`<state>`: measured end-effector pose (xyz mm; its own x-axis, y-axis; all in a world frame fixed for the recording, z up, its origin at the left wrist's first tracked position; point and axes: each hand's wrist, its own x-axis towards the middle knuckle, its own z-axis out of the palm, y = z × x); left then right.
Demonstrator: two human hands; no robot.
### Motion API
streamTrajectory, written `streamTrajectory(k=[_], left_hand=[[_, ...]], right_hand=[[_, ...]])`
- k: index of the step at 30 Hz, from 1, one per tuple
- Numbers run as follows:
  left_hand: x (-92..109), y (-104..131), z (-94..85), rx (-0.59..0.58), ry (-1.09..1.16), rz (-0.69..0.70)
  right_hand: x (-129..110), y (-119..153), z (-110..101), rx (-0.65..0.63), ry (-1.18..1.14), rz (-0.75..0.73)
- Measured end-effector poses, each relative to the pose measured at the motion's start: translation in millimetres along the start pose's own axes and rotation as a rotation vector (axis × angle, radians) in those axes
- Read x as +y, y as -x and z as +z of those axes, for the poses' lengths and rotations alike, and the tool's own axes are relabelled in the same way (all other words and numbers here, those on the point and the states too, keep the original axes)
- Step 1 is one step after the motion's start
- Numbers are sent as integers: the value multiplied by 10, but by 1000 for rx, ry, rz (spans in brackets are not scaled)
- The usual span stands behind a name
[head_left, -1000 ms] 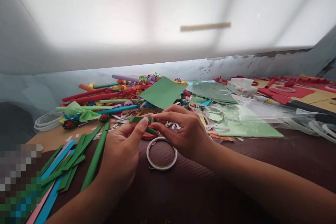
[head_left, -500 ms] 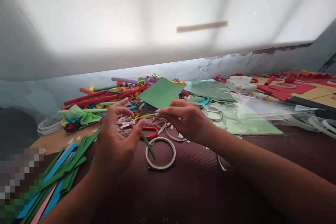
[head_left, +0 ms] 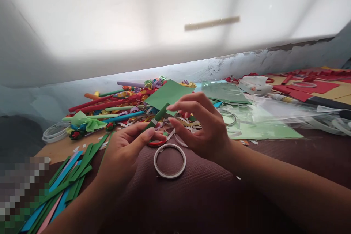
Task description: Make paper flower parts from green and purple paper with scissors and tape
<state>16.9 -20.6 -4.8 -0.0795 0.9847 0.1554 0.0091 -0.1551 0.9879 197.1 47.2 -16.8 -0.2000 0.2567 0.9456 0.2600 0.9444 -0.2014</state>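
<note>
The green strip (head_left: pixel 161 112) in the left hand (head_left: pixel 126 150) looks like matt paper, as do the loose strips (head_left: pixel 80 174) at near left, while the brown desk (head_left: pixel 203 175) has a pebbled, leather-like sheen, the plastic sleeve (head_left: pixel 276 113) at right is clear and glossy, and the far wall (head_left: pixel 219 68) looks rough.

Sole view from head, facing forward and down, close over dark tabletop (head_left: pixel 203 190), toward pale wall (head_left: pixel 246 64).

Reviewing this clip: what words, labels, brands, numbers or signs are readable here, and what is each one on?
No readable text in view.
White packet at the right: small printed marks, too blurred to read.
White tape roll: no lettering visible.
Green strip in the left hand: no lettering visible.
</note>
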Motion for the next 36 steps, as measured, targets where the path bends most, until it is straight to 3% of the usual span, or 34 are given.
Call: streamTrajectory(k=[3,6,15,21,24,36], left_hand=[[-30,13,61,18,81,-6],[-57,38,100,0,11,33],[-64,104,155,-182,-110,72],[-123,149,128,-49,-481,258],[-142,162,122,-39,-602,294],[-147,160,136,-90,-522,261]], right_hand=[[-103,36,65,-20,-63,60],[-134,72,103,-47,-93,55],[-128,96,120,-57,-74,-16],[-175,109,124,-150,-83,55],[-173,113,123,-190,-82,34],[-158,99,103,-206,-71,49]])
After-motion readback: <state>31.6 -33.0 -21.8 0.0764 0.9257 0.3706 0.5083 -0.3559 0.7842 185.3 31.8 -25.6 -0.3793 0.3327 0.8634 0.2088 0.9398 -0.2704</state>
